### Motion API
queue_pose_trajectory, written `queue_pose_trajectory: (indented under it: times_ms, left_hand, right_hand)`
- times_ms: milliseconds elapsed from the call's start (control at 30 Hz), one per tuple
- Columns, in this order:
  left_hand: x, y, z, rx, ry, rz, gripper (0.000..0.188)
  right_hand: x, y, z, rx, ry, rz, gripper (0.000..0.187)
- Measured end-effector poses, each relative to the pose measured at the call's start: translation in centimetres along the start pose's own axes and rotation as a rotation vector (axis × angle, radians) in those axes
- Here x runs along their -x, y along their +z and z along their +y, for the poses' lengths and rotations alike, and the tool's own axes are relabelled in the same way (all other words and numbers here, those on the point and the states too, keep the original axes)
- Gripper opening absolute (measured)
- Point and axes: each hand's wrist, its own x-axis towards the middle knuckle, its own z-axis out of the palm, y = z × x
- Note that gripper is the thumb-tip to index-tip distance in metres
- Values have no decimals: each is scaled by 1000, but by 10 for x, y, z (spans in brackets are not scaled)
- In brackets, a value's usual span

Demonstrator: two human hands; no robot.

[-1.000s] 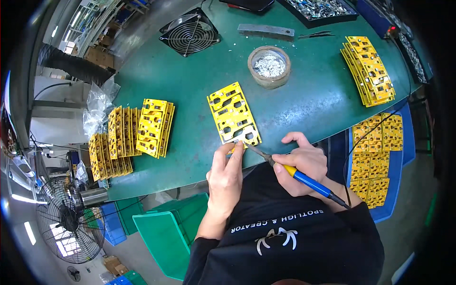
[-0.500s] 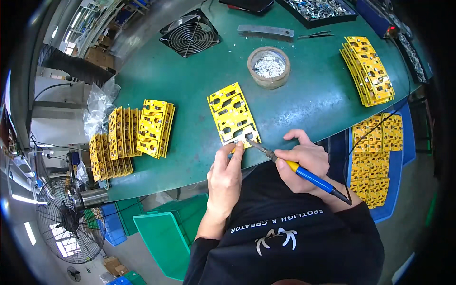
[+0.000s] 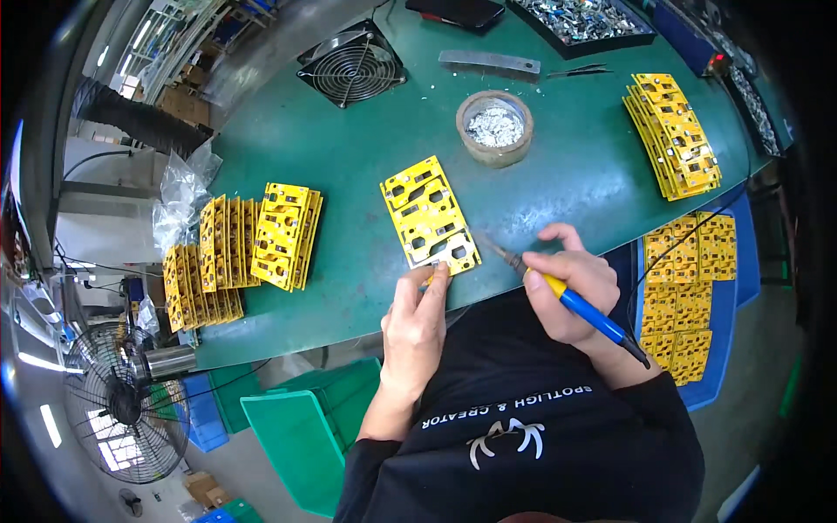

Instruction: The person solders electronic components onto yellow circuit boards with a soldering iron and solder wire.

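Observation:
A yellow circuit board panel [image 3: 430, 213] with dark cut-outs lies flat on the green table [image 3: 349, 139] in front of me. My left hand [image 3: 417, 318] pinches the panel's near edge, its fingertips over the lowest row. In my right hand [image 3: 571, 292] is a soldering iron [image 3: 582, 307] with a blue and yellow handle, gripped like a pen. Its metal tip points toward the panel and is just off its right edge, not touching it. A cable runs from the iron's rear end up the right side.
Stacked yellow panels [image 3: 283, 234] stand at left, another stack [image 3: 673, 135] at far right. Beyond the panel sit a round bowl of silvery bits [image 3: 495, 127], a black fan [image 3: 353, 68], a metal strip [image 3: 488, 63], tweezers [image 3: 579, 70] and a parts tray [image 3: 582, 24]. A blue bin [image 3: 728, 292] holds more panels.
The soldering iron's tip has come off the panel's near end, and my right hand has moved a little to the right with it. My left hand stays on the panel.

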Motion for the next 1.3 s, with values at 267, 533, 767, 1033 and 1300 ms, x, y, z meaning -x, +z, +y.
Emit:
queue_pose_trajectory:
  times_ms: [267, 533, 767, 1033, 1300]
  left_hand:
    - [1, -1, 26, 289, 96, 25, 25]
    - [0, -9, -1, 203, -96, 129, 21]
    - [1, -3, 1, 320, -232, 53, 23]
    - [5, -3, 1, 539, -327, 103, 27]
    - [3, -7, 10, 569, -322, 127, 29]
  right_hand:
    - [-31, -7, 19, 299, -22, 146, 30]
    - [-17, 8, 16, 316, 7, -56, 31]
    - [-12, 21, 4, 263, -65, -121, 36]
    - [-16, 19, -23, 169, -112, -97, 38]
    - [-15, 11, -31, 195, -189, -51, 44]
